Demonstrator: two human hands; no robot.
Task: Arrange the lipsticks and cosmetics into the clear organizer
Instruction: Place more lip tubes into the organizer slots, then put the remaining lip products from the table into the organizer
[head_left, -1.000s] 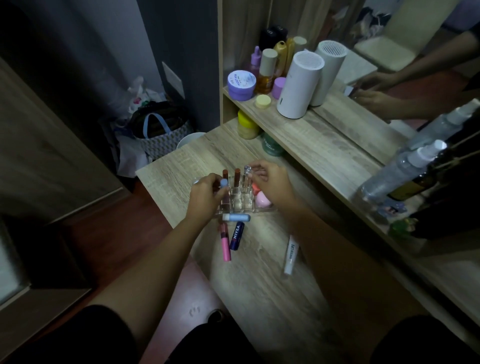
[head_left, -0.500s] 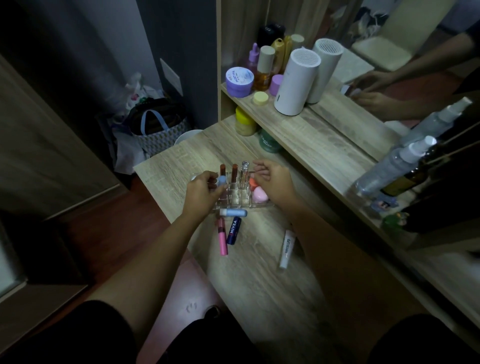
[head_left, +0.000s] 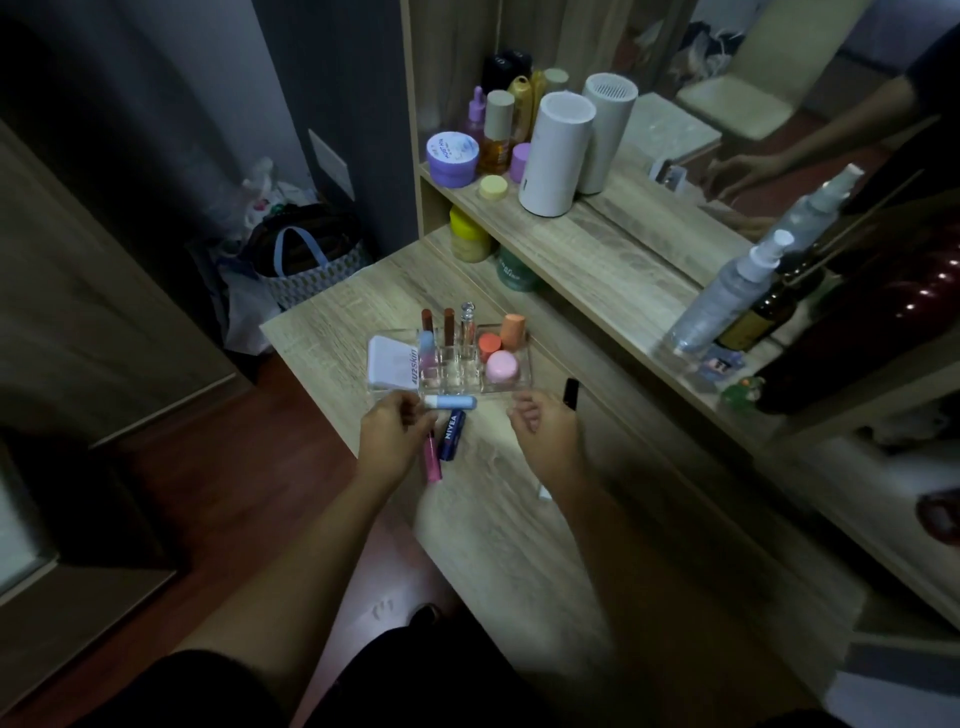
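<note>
While both hands are hovering low over a pale wood-grain tabletop, dim room light is leaving the reddish floor to the left of the left arm in shadow. A raised shelf beyond the hands is carrying jars, bottles and a white cylinder; a mirror is standing behind it.

Clear organizer is sitting just beyond the fingertips of both hands. Two brown lipsticks and a clear-capped tube are standing upright in its back slots; orange and pink round pots are filling the compartment ahead of the right hand; a white compact is lying ahead of the left hand.

Left hand is curling loosely, fingertips at or touching a light blue stick lying crosswise; cannot tell if it is gripped. A navy Nivea stick and pink tube are lying just right of that hand. Right hand is half curled, holding nothing. A black tube is lying just right of it.
</note>
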